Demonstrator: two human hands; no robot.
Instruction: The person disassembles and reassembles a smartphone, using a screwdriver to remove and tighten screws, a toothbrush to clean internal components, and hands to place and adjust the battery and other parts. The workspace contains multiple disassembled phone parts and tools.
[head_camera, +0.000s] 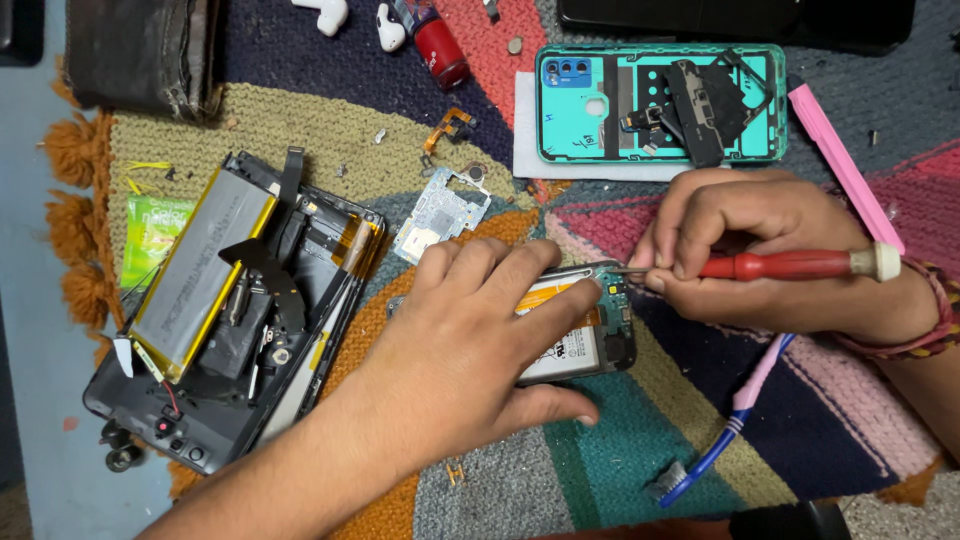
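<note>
On rug: L hand (470, 330) flat, pinning backless phone (590, 335) (battery showing); R hand (745, 250) grips screwdriver (800, 264).

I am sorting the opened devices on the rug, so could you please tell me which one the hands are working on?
The small opened phone at centre: left hand presses it, right hand holds the red-handled screwdriver to it. The black tablet and teal back cover lie untouched.

My patchwork woven rug (640, 450) carries an opened tablet (225, 330), a teal phone back cover (660, 102), a pink pry tool (845, 165), a toothbrush (735, 410), two earbuds (355, 18) and a small circuit board (440, 212).
</note>
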